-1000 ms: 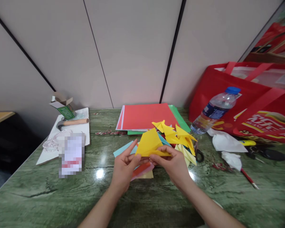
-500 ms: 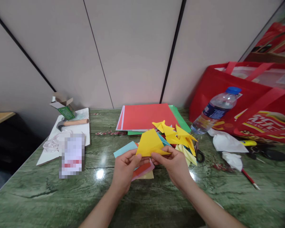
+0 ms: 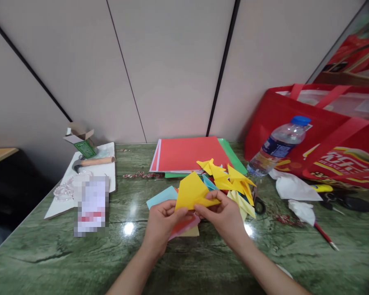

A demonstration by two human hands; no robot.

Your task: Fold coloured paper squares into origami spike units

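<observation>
Both hands hold one folded yellow paper above the green marble table. My left hand pinches its lower left edge with curled fingers. My right hand pinches its lower right flap between thumb and fingers. Under the hands lie loose coloured squares in teal, red, pink and pale yellow. Just right of the held paper sits a pile of folded yellow paper shapes.
A stack of red and green sheets lies at the back. A water bottle leans on a red bag. Scissors, tissues, a red pen lie right. A white tray with a hammer and small box sits left.
My left fingers, stretched along the yellow paper a second ago, have curled into a pinch on its edge. The paper sits slightly lower and the view tilted down a little.
</observation>
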